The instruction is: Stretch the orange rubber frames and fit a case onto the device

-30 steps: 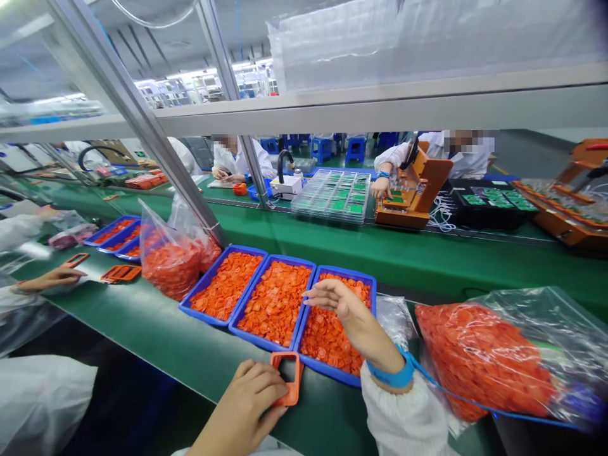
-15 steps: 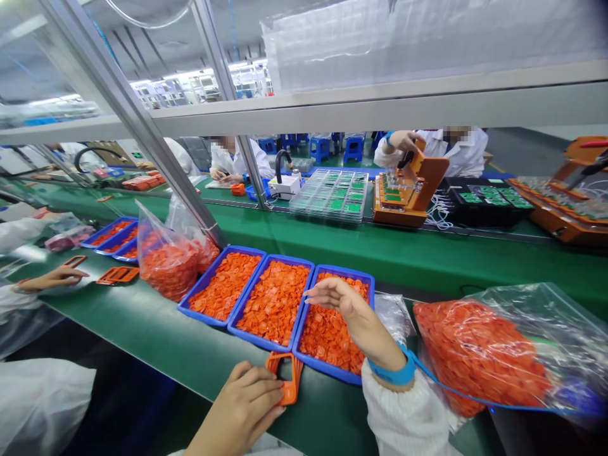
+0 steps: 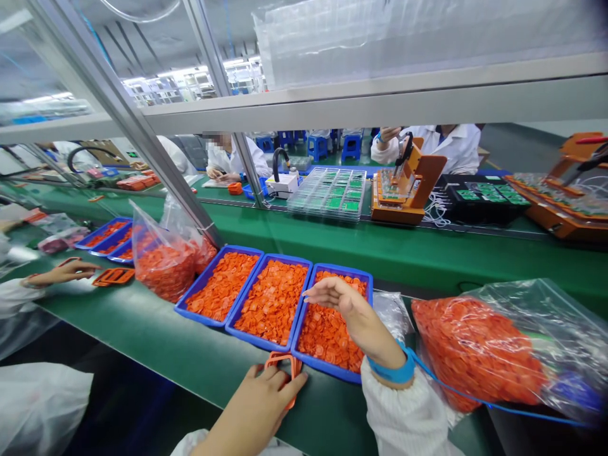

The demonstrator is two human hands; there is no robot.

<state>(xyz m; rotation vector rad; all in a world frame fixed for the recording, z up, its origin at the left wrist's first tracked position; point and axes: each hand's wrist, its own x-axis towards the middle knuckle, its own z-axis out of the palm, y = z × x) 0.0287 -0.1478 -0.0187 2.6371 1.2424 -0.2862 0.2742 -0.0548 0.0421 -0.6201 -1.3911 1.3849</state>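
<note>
My left hand [image 3: 263, 396] is curled over an orange plastic frame [image 3: 284, 358] on the green bench, gripping it and hiding much of its lower part. The frame lies at the near edge of the blue trays. Stretched out over the right-hand blue tray [image 3: 327, 370], my right hand [image 3: 346, 307] is open and holds nothing. It wears a blue wrist strap [image 3: 393, 369] with a cord. Small orange plastic pieces [image 3: 323, 342] fill this tray. The middle tray [image 3: 256, 342] and the left tray [image 3: 197, 311] contain similar pieces.
Bags of orange pieces stand at right [image 3: 475, 348] and left [image 3: 164, 269]. A co-worker's hand [image 3: 71, 271] is beside stacked orange frames [image 3: 114, 276]. A metal post [image 3: 156, 152] and shelf beam [image 3: 332, 104] cross the view. Orange fixtures [image 3: 403, 190] sit on the far line.
My left hand has shifted rightward and further over the orange frame, covering more of it. My right hand stays almost still. Across the line, a co-worker's hand has moved up and left from the orange fixture.
</note>
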